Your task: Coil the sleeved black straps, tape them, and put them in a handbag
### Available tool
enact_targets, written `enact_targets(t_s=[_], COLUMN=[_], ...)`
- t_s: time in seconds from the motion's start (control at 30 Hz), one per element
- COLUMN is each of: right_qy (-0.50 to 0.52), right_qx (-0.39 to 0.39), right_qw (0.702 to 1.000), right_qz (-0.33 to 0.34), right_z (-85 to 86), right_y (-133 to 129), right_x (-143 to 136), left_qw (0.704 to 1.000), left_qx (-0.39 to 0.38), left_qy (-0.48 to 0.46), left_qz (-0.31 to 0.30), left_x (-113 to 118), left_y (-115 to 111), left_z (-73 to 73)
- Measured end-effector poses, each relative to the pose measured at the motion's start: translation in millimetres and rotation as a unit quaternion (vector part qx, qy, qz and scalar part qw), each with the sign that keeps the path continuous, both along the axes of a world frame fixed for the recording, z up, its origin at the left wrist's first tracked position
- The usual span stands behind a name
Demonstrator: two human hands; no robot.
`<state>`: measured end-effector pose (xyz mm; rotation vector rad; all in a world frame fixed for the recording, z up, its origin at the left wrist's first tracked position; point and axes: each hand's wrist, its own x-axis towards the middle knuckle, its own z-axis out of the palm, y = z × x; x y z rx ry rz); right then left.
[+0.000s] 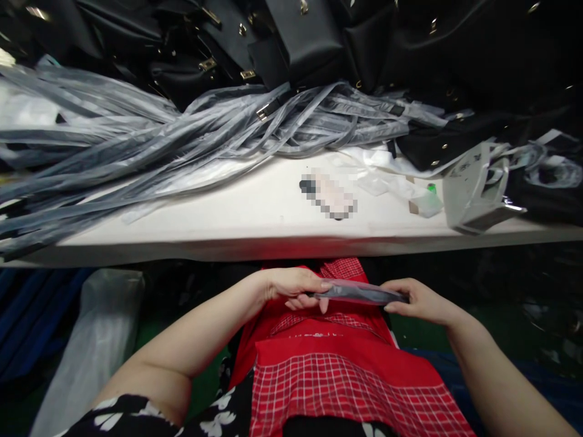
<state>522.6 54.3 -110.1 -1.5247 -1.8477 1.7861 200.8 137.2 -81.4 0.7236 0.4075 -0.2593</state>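
Above my lap, in front of a red apron [346,379], a dark strap in clear plastic wrap [359,292] stretches between my two hands. Its left end is pinched between the thumb and fingers of my left hand [303,288]. My right hand [412,300] grips the other end, thumb below and fingers above. The strap lies roughly level, just off the near edge of the white table [218,218]. Whatever part of it lies inside my palms is hidden.
Many plastic-wrapped straps [195,139] spread over the table's left and middle. Black bags with gold hardware [300,42] pile up behind. A blurred-out item [328,194] lies mid-table, and a white holder [473,188] stands at right. A plastic-covered roll [95,340] is below left.
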Motion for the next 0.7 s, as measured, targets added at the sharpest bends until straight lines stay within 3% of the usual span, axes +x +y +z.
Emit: enact_targets(t_s=[0.07, 0.17, 0.23, 0.3, 0.37, 0.43, 0.5, 0.53, 0.6, 0.7], right_qy=[-0.018, -0.036, 0.028, 0.138, 0.227, 0.276, 0.287, 0.270, 0.174, -0.003], right_qx=[0.067, 0.131, 0.092, 0.044, 0.034, 0.055, 0.067, 0.060, 0.055, 0.174], right_qw=[0.997, 0.987, 0.992, 0.987, 0.967, 0.933, 0.894, 0.886, 0.902, 0.921], right_qz=[-0.017, -0.084, -0.084, -0.073, -0.113, -0.223, -0.337, -0.372, -0.391, -0.348], right_z=[-3.1, -1.2, 9.3, 28.1, 49.8, 65.3, 68.6, 66.3, 59.1, 53.9], right_y=[0.1, -3.4, -6.2, -8.2, -7.3, -1.8, 6.5, 10.6, 16.5, 17.3], right_x=[-16.0, -59.3, -87.1, -100.3, -93.2, -68.8, -37.0, -21.9, 1.0, 7.6], left_qw=[0.988, 0.923, 0.870, 0.839, 0.815, 0.778, 0.758, 0.765, 0.810, 0.927], left_qx=[-0.071, -0.083, -0.022, 0.119, 0.336, 0.527, 0.611, 0.613, 0.563, 0.337], left_qy=[-0.057, -0.117, -0.117, -0.079, -0.035, -0.027, -0.052, -0.062, -0.060, -0.046], left_qz=[0.122, 0.356, 0.479, 0.526, 0.471, 0.340, 0.222, 0.186, 0.155, 0.159], left_x=[14.9, 53.6, 81.6, 103.3, 114.4, 115.0, 109.9, 107.1, 104.1, 109.3], left_y=[9.0, 30.7, 45.6, 54.7, 52.0, 36.7, 15.4, 5.4, -9.3, -16.1], left_z=[16.4, 38.1, 40.4, 31.5, 17.2, 5.8, 1.9, 2.2, 5.0, 13.5])
